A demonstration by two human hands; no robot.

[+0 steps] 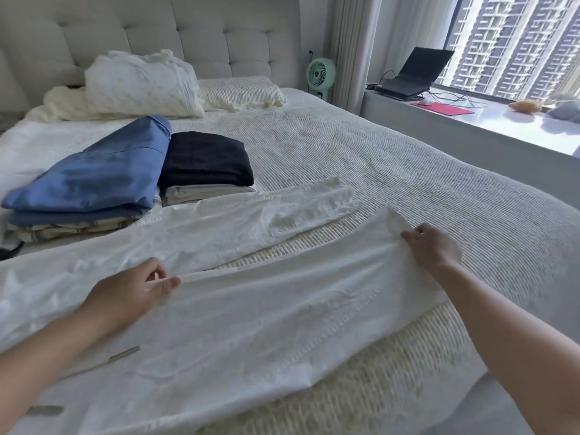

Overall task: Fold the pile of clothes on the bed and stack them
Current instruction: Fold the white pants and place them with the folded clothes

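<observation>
White trousers (238, 296) lay spread just in front of the folded stacks (131, 183); left hand (131, 296) and right hand (431, 246) each pinched one leg's edge, seemingly mid-fold, laying it over the other next.

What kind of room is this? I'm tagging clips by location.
Most likely a bedroom in a high-rise flat: a made bed with a tufted headboard, folded clothes stacked on it, and a window facing apartment towers.

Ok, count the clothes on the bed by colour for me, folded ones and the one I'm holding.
Blue: 2, the top of the left stack
Striped cream: 1, under the blue
Black: 1, on the right stack
Pale grey: 1, under the black
White: 1, trousers held by left hand and right hand
Total: 6
</observation>
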